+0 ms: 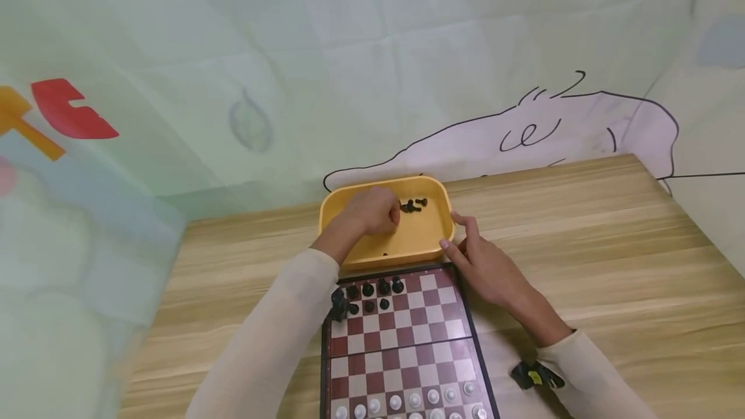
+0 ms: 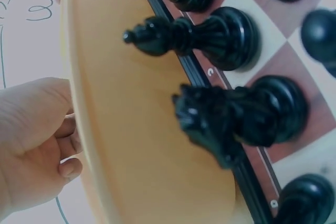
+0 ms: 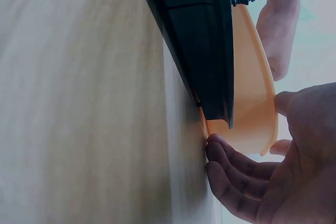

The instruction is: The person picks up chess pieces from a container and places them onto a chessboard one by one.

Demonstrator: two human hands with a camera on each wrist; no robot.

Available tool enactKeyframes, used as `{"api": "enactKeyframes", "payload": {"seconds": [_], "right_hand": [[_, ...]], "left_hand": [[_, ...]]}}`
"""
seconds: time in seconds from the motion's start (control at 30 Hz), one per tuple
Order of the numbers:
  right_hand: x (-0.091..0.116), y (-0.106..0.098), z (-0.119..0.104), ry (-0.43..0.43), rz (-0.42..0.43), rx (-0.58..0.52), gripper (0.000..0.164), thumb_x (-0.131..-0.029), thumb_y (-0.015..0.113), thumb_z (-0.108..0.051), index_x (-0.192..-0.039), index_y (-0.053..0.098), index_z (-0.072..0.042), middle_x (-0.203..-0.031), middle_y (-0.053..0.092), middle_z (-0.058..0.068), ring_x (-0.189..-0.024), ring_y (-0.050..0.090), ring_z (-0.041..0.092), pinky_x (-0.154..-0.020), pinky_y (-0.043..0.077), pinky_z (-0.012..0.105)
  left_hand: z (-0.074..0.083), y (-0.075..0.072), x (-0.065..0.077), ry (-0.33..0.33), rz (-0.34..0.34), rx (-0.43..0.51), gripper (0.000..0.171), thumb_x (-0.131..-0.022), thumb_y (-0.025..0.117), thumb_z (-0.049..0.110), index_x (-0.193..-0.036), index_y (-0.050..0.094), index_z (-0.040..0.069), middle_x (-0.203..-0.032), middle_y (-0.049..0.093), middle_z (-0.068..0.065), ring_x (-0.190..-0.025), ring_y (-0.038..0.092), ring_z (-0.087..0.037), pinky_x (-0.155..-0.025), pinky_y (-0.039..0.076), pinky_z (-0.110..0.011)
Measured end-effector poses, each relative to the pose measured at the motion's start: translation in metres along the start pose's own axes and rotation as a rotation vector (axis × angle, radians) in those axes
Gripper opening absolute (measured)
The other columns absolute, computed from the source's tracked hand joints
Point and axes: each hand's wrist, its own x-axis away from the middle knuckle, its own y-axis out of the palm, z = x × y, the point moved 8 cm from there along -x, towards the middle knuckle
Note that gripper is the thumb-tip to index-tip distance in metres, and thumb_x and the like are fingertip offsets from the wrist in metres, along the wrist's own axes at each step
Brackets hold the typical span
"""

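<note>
My left hand (image 1: 375,209) reaches down into a yellow tray (image 1: 421,247), its fingers curled beside several small black chess pieces (image 1: 410,207). Whether something is between those fingertips is hidden. On the tray's right side, my right hand (image 1: 485,267) holds the rim, with thumb (image 3: 283,102) against the edge and the other fingers lower down by the wall. A folding chessboard (image 1: 398,322) lies just in front of the tray. Black pieces, among them a knight (image 2: 210,119) and a bishop (image 2: 194,38), stand upright at its far left corner.
White chess pieces (image 1: 415,399) stand in rows at the board's near end. The wooden table (image 1: 582,251) extends to both sides. Behind it hangs a pale printed cloth (image 1: 349,83). Black devices sit on the left wrist (image 1: 339,304) and the right wrist (image 1: 537,375).
</note>
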Motion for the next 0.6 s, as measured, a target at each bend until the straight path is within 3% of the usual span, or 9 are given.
{"api": "enactKeyframes", "payload": {"seconds": [0.2, 0.6], "right_hand": [[0.000, -0.001, -0.001, -0.014, 0.005, 0.002, 0.068, -0.098, 0.031, -0.061, -0.151, 0.017, -0.021, -0.102, 0.069, 0.006, -0.088, 0.066, 0.018, -0.081, 0.051, 0.042], [0.000, -0.001, -0.001, -0.024, 0.008, 0.009, 0.068, -0.098, 0.030, -0.062, -0.151, 0.017, -0.020, -0.100, 0.069, 0.005, -0.086, 0.066, 0.017, -0.080, 0.052, 0.041]], "left_hand": [[-0.001, -0.005, 0.005, -0.005, 0.017, -0.014, 0.021, -0.082, 0.059, 0.008, -0.063, 0.062, 0.017, -0.061, 0.053, 0.004, -0.057, 0.045, -0.011, -0.051, 0.033, -0.024], [0.002, -0.014, 0.016, 0.033, 0.060, -0.023, 0.006, -0.083, 0.066, 0.014, -0.085, 0.071, 0.017, -0.085, 0.066, 0.005, -0.072, 0.057, -0.012, -0.066, 0.046, -0.027]]}}
